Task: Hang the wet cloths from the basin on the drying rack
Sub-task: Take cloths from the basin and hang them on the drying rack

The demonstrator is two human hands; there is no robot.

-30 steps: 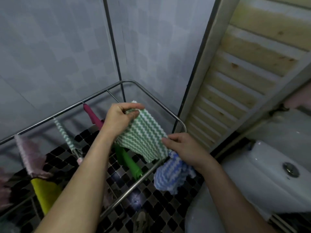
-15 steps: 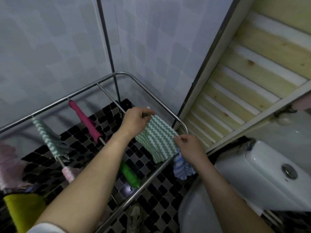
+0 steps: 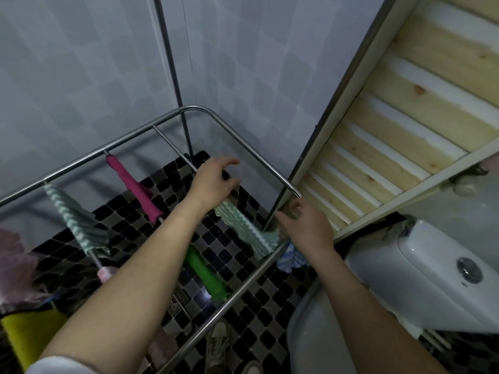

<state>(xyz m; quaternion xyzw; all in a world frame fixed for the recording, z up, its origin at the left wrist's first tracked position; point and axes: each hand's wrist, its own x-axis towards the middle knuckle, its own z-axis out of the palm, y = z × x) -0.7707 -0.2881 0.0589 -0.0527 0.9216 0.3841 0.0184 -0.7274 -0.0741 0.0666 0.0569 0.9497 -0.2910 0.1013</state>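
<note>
Head view: find the green zigzag cloth (image 3: pixel 247 229) draped over a rail of the drying rack (image 3: pixel 121 143), left hand (image 3: pixel 213 182) and right hand (image 3: pixel 306 228) loose-fingered, gripping nothing; expect limp, light, damp fabric, best pinched at the corners.

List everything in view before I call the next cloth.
drying rack: one, steel, tiled corner
zigzag cloths: two, green-white, rightmost rod and left rod
magenta cloth: one, magenta, middle rod, far end
green cloth: one, green, middle rod, near end
blue-white cloth: one, blue-white, under right hand; hold unclear
pink cloths: two, pink, left side
yellow cloth: one, yellow, bottom left
toilet cistern: one, white, right
shoe: one, grey, floor below rack
left hand: open above rightmost cloth
right hand: rack's near corner
</note>
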